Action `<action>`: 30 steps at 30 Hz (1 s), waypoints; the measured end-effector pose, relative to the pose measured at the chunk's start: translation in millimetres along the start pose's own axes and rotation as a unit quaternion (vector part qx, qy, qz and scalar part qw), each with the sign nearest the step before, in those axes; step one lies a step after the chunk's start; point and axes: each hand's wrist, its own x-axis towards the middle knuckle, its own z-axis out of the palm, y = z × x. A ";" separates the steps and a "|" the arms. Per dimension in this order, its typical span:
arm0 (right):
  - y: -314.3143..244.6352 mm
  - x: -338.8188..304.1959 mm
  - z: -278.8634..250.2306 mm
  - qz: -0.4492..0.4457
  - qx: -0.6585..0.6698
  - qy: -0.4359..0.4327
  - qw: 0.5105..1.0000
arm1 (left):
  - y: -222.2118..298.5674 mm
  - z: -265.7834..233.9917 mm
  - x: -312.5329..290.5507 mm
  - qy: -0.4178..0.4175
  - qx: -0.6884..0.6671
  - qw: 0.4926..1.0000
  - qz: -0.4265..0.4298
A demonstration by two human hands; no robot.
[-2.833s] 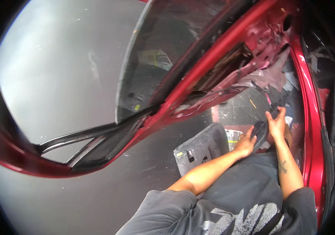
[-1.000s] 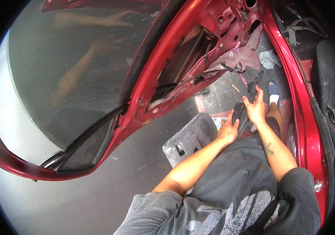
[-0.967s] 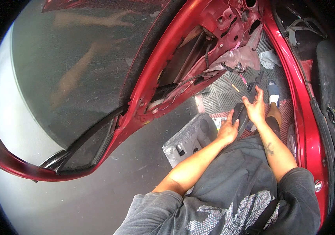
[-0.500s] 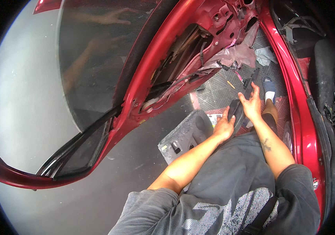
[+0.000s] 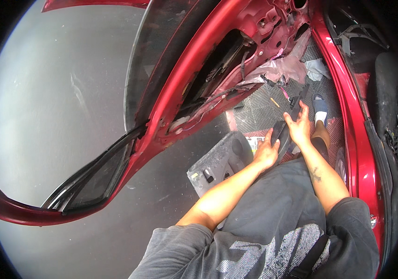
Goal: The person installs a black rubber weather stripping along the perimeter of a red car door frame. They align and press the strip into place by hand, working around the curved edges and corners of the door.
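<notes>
My left hand (image 5: 268, 151) and my right hand (image 5: 299, 126) are side by side in front of my lap. Both are closed on a long, narrow black plastic trim strip (image 5: 296, 109), which runs away from me at a slant. My right thumb points across toward the left hand, and the left fingers lie along the strip's nearer part. Whether it is a single piece cannot be made out. Beyond and left of my hands is an open red car door (image 5: 167, 100), its inner metal bare. Dark window glass (image 5: 139, 76) stands along the door's outer side.
A grey door panel (image 5: 220, 158) lies left of my left forearm. Crumpled clear plastic sheet (image 5: 285, 69) hangs from the door's inner face. To my right runs the red door sill (image 5: 361, 160). My slippered foot (image 5: 320, 105) rests on a grey patterned mat (image 5: 257, 109).
The window glass has shifted to the right, closer to the door frame, uncovering more grey floor. Both hands keep nearly the same place and hold on the trim strip.
</notes>
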 end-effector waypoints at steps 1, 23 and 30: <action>1.5 0.4 1.0 -0.004 -0.004 0.002 1.000 | -0.9 0.7 1.0 0.004 0.002 1.000 0.000; -4.0 4.5 1.3 0.015 -0.037 -0.004 0.999 | 0.0 -4.9 5.7 -0.005 -0.004 1.000 0.003; -4.7 6.5 2.7 0.016 -0.020 -0.007 1.000 | -1.1 -5.9 7.6 -0.003 -0.009 1.000 0.006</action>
